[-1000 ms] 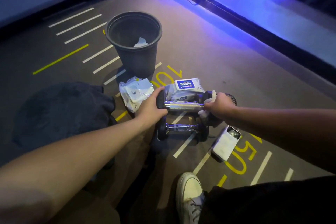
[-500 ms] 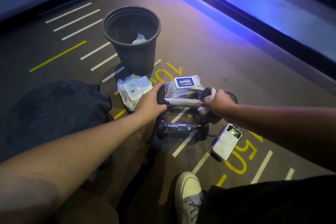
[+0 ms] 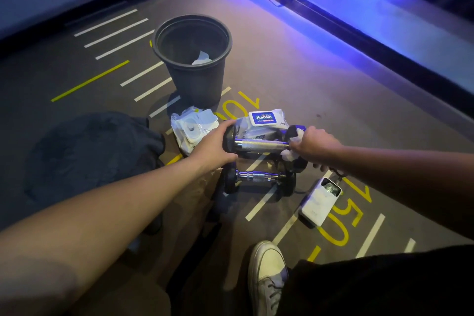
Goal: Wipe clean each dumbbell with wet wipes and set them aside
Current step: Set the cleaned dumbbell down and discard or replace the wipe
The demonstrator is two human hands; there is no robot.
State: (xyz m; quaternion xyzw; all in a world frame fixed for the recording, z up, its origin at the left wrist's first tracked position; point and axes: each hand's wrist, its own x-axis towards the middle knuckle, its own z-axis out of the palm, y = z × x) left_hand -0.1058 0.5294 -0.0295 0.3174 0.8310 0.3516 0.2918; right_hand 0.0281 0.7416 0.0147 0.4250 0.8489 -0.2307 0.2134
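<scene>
A second dumbbell (image 3: 259,177) lies on the floor (image 3: 333,90) nearer than the fingers (image 3: 225,127); wipe packs (image 3: 265,120) and bin (image 3: 192,59) lie beyond.

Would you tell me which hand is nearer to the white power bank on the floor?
Right. The right hand, holding a wipe at the dumbbell's far end, hovers just above the power bank; the left hand grips the opposite end.

Bin (image 3: 195,79) and wipe packs (image 3: 266,120) crowd the far side.
</scene>
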